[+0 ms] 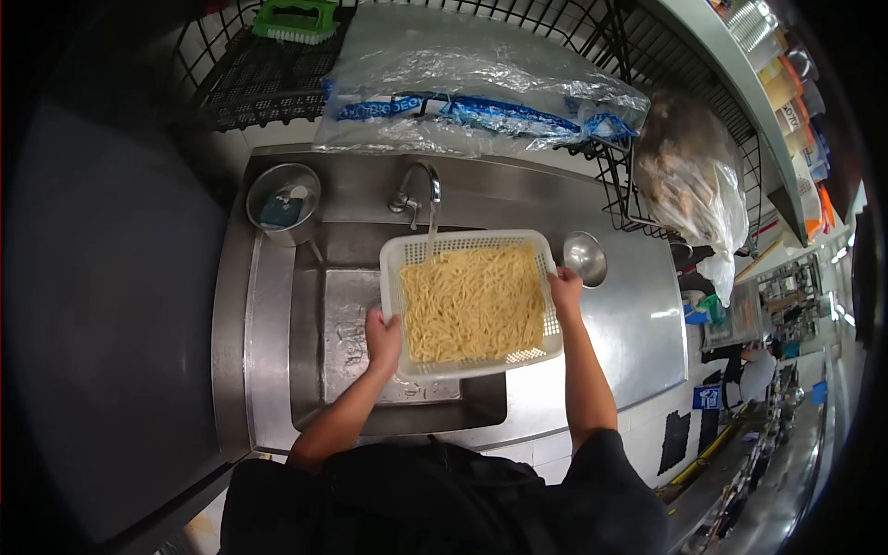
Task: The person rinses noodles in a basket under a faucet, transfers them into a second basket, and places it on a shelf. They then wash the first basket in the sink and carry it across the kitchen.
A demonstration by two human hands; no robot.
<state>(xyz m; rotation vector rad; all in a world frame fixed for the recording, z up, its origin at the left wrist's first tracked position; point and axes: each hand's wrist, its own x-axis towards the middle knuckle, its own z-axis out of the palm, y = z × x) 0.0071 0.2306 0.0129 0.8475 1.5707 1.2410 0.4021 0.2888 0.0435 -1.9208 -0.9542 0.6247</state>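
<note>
A white perforated basket (393, 277) full of pale yellow noodles (474, 303) is held over the right part of a steel sink (344, 370). My left hand (383, 340) is closed on the basket's left side near the front corner. On the opposite side, my right hand (565, 289) grips the rim. The curved faucet (433, 185) stands behind the basket, and water appears to run from its spout onto the noodles at the back left. Parts of the fingers are hidden by the basket.
Left of the faucet sits a steel pot (296, 233) with a green item inside. A steel bowl (585, 259) lies right of the basket. Wire shelving above holds plastic bags (481, 55) and a green brush (294, 18). Another person (757, 375) is far off at right.
</note>
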